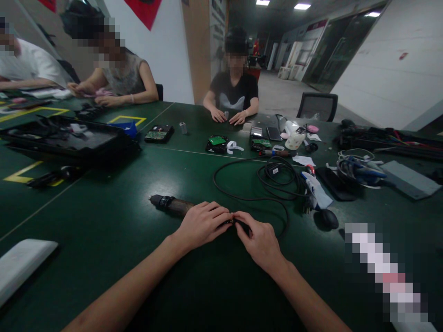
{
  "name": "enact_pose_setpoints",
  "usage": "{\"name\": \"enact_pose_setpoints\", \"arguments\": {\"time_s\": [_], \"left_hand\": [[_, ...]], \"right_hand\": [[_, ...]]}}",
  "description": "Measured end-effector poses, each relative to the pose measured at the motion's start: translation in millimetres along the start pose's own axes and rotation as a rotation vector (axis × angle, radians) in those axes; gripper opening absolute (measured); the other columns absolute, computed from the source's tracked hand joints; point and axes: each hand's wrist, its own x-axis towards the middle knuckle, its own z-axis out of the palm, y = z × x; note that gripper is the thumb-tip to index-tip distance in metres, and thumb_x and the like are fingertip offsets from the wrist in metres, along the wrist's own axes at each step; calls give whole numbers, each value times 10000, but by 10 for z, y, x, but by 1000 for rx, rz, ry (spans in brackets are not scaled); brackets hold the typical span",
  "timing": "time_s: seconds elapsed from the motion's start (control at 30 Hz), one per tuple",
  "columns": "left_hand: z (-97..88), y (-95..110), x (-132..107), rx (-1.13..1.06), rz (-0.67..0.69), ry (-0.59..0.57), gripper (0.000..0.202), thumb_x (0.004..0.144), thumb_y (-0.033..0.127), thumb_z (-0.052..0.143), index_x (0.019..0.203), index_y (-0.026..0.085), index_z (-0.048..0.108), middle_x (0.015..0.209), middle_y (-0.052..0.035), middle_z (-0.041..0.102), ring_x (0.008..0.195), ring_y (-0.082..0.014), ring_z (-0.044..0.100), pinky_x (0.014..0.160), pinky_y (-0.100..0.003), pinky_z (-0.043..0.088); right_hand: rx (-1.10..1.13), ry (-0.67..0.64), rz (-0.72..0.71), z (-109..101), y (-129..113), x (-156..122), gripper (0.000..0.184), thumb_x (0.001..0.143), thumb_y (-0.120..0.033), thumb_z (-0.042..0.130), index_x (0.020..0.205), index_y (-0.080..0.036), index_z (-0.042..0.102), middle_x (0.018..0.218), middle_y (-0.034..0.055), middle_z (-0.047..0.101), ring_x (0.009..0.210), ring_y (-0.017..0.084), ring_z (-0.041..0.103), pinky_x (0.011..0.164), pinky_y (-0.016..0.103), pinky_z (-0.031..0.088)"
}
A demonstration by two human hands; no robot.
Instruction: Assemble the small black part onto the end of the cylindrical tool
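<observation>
On the dark green table lies an electric screwdriver (176,207), its bit pointing left. My left hand (204,223) is wrapped over the rear part of its body, hiding that part. At the tool's tail end my right hand (259,240) pinches the black cable's end, with fingertips meeting those of my left hand. Whether the plug is fully seated cannot be seen between the fingers. The black cable (284,210) runs from there to a loose coil on the right.
Across the table a person (235,87) holds a small metal cylinder. Hard drives (158,133) lie ahead. A black tray (65,143) stands left, a white object (24,263) lies near left. A mouse (327,218), cables and a grey box (411,179) are right.
</observation>
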Motion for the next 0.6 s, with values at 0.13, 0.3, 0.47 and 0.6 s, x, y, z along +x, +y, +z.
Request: {"name": "enact_pose_setpoints", "arguments": {"time_s": [0.13,0.3,0.47,0.6], "left_hand": [[-7,4,3,10,-1,5,216,1068,390,537,1201,262,650,1153,0,725,1011,-195,655,831,-347,468],[-14,8,12,17,7,8,190,1059,373,553,1157,251,662,1125,-2,725,992,-192,653,822,-343,460],[2,2,7,17,12,23,192,1061,382,550,1151,261,668,1150,5,718,998,-185,650,813,-335,457],[33,0,-4,16,2,27,215,1070,418,549,1141,253,666,1149,3,719,1001,-187,650,818,-343,456]], "right_hand": [[9,2,15,-10,-15,-1,260,1039,-259,559,1291,-302,606,1252,-13,771,984,220,793,788,316,610],[28,-1,31,-5,-9,2,313,1051,-266,541,1363,-286,554,1371,26,715,960,218,792,820,341,611],[19,21,44,0,-3,0,544,1037,-274,557,1556,-301,396,1418,58,681,869,205,786,720,329,609],[3,52,16,-11,6,-4,399,1009,-263,587,1407,-281,549,1498,77,612,858,193,767,669,307,594]]}}
